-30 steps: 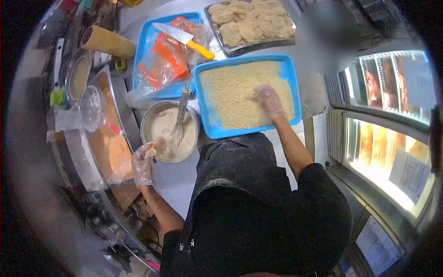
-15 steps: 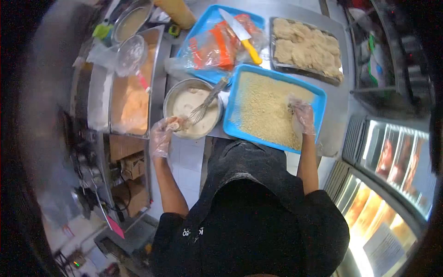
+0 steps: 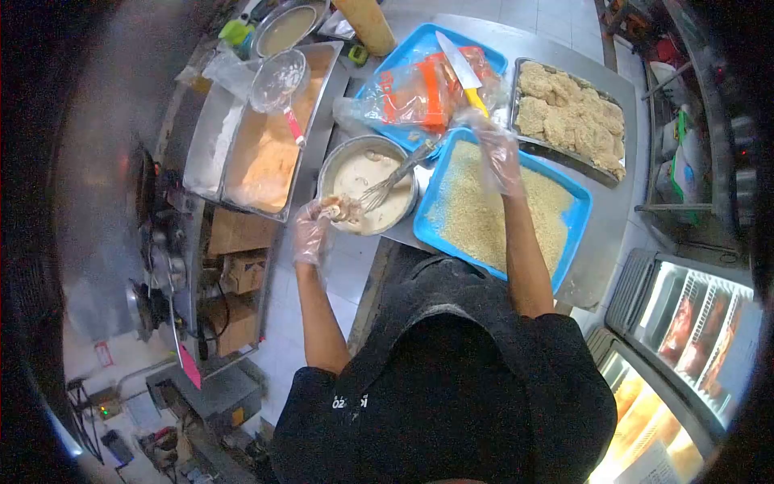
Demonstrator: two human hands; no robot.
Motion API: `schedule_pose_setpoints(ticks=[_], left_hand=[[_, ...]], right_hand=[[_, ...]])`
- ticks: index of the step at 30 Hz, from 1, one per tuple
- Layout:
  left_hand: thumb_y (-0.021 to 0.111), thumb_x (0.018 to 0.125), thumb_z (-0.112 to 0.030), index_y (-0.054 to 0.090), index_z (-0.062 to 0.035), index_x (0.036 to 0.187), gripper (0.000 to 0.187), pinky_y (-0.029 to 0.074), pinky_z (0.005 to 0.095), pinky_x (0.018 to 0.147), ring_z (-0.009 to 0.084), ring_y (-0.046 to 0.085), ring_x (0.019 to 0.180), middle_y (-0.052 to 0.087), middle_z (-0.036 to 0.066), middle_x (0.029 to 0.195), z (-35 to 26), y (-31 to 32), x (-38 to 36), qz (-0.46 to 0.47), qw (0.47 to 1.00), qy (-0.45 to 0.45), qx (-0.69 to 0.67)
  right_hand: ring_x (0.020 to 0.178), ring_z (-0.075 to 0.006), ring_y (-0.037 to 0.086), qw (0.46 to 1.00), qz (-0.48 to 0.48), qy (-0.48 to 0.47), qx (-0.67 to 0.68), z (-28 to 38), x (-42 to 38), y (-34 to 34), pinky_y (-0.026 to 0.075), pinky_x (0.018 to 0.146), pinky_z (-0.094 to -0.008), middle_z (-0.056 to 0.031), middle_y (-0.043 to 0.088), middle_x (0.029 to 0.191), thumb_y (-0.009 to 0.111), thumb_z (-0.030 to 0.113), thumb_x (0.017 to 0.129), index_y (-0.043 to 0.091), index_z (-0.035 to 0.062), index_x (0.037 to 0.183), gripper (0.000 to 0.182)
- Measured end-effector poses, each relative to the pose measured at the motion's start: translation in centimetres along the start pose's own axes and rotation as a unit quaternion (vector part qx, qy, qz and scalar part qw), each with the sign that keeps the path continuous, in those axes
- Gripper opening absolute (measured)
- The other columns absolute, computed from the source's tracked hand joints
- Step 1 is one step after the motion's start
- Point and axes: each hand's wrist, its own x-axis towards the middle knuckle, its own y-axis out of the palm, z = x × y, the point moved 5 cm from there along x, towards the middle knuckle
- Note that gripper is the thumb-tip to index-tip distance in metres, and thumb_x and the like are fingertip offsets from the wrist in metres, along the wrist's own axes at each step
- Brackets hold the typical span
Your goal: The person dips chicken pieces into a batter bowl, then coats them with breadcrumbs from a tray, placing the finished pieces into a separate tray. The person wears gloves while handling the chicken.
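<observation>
My left hand (image 3: 312, 232), in a clear plastic glove, is closed on a batter-wet piece of meat (image 3: 345, 211) at the near left rim of a metal bowl (image 3: 328, 173). Pale batter fills the bowl, and a wire whisk (image 3: 395, 179) leans in it. Over the far side of a blue tray of breadcrumbs (image 3: 455, 198) is my gloved right hand (image 3: 498, 153). Its fingertips are by the yellow handle of a knife (image 3: 458, 60); blur hides whether they touch it. The knife lies across an orange-printed plastic bag (image 3: 407, 97) on another blue tray (image 3: 427, 36).
Breaded pieces (image 3: 568, 113) fill a metal tray at the far right. On the left, metal pans hold orange powder (image 3: 266, 161) and white flour (image 3: 211, 149), with a sieve (image 3: 280, 81) above them. A lit glass-front fridge (image 3: 693, 323) stands at the near right.
My right hand has moved from the right part of the breadcrumbs left and away, to beside the knife handle. My left hand stays at the bowl with the meat. The whole view has shifted.
</observation>
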Motion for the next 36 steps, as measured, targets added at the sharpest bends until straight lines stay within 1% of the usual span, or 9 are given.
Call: schedule_pose_setpoints(ticks=[8,11,15,18,19,22,25,28,36], left_hand=[[0.061,0.076,-0.003,0.066,-0.0037,0.096,0.020,0.046,0.0271,0.077,0.0139,0.060,0.084,0.066,0.007,0.093,-7.0,6.5,-2.3,0.154,0.972,0.014,0.174],[0.060,0.079,-0.009,0.065,-0.0054,0.100,0.022,0.046,0.0319,0.082,0.0206,0.061,0.092,0.066,0.011,0.099,-10.4,13.2,-4.3,0.389,0.833,0.319,0.230],[0.059,0.079,-0.016,0.064,-0.0077,0.104,0.026,0.046,0.0374,0.083,0.0317,0.060,0.089,0.064,0.017,0.096,-6.7,18.5,-6.6,0.449,0.778,0.320,0.301],[0.060,0.081,-0.019,0.062,-0.0032,0.106,0.030,0.048,0.0363,0.081,0.0310,0.061,0.087,0.063,0.019,0.099,-5.4,19.1,-6.2,0.445,0.769,0.349,0.297],[0.058,0.082,-0.020,0.061,-0.0015,0.107,0.031,0.048,0.0357,0.081,0.0296,0.061,0.087,0.062,0.018,0.101,-3.3,17.5,-4.3,0.463,0.855,0.187,0.137],[0.053,0.087,-0.022,0.057,0.0039,0.110,0.035,0.048,0.0337,0.080,0.0250,0.060,0.086,0.061,0.015,0.103,3.5,12.3,0.3,0.297,0.941,-0.091,-0.135],[0.049,0.090,-0.025,0.056,0.0033,0.111,0.036,0.047,0.0343,0.080,0.0232,0.059,0.087,0.061,0.013,0.101,3.2,7.5,1.8,0.013,0.935,0.156,0.319],[0.053,0.087,-0.026,0.057,-0.0002,0.110,0.035,0.046,0.0370,0.081,0.0267,0.059,0.091,0.061,0.014,0.101,11.6,3.9,5.3,-0.059,0.982,0.028,0.177],[0.056,0.084,-0.029,0.061,-0.0024,0.104,0.034,0.046,0.0408,0.079,0.0353,0.059,0.089,0.062,0.019,0.094,8.9,4.7,3.0,-0.080,0.952,0.127,0.268]], right_hand=[[0.077,-0.0239,0.061,0.975,-0.078,0.080,-0.191,-4.6,-12.0,-10.1,0.047,0.067,-0.0324,-0.0116,0.065,0.087,0.059,0.012,0.081,0.066,0.0009,0.087,0.015],[0.078,-0.0225,0.061,0.926,-0.104,0.025,-0.361,-4.4,-16.4,-12.9,0.048,0.066,-0.0335,-0.0091,0.065,0.090,0.059,0.016,0.083,0.065,0.0035,0.090,0.016],[0.084,-0.0249,0.059,0.958,-0.183,0.219,0.012,-10.0,-21.6,-14.4,0.047,0.075,-0.0368,-0.0102,0.063,0.096,0.052,0.021,0.087,0.059,0.0060,0.106,0.026],[0.090,-0.0274,0.057,0.899,-0.113,0.278,-0.319,-7.3,-22.5,-14.6,0.045,0.082,-0.0381,-0.0162,0.060,0.097,0.045,0.021,0.089,0.055,0.0065,0.114,0.031],[0.090,-0.0283,0.058,0.884,-0.131,0.235,-0.383,-6.3,-23.2,-14.2,0.046,0.081,-0.0386,-0.0176,0.060,0.099,0.045,0.021,0.089,0.054,0.0047,0.115,0.032],[0.106,-0.0230,0.052,0.827,-0.145,0.213,-0.500,-5.8,-24.8,-11.6,0.040,0.090,-0.0362,-0.0147,0.055,0.116,0.043,0.022,0.091,0.044,0.0038,0.125,0.039],[0.125,-0.0201,0.037,0.906,-0.193,0.335,-0.173,-3.9,-24.1,-8.3,0.024,0.105,-0.0344,-0.0141,0.041,0.135,0.038,0.023,0.094,0.030,0.0027,0.136,0.047],[0.129,-0.0201,0.030,0.973,-0.096,0.206,-0.040,-9.2,-25.8,-3.9,0.018,0.108,-0.0330,-0.0125,0.031,0.141,0.037,0.027,0.096,0.027,0.0001,0.137,0.050],[0.131,-0.0237,0.024,0.967,-0.046,0.233,-0.090,-3.2,-20.6,-6.9,0.015,0.109,-0.0356,-0.0146,0.025,0.143,0.049,0.036,0.085,0.023,-0.0009,0.138,0.070]])
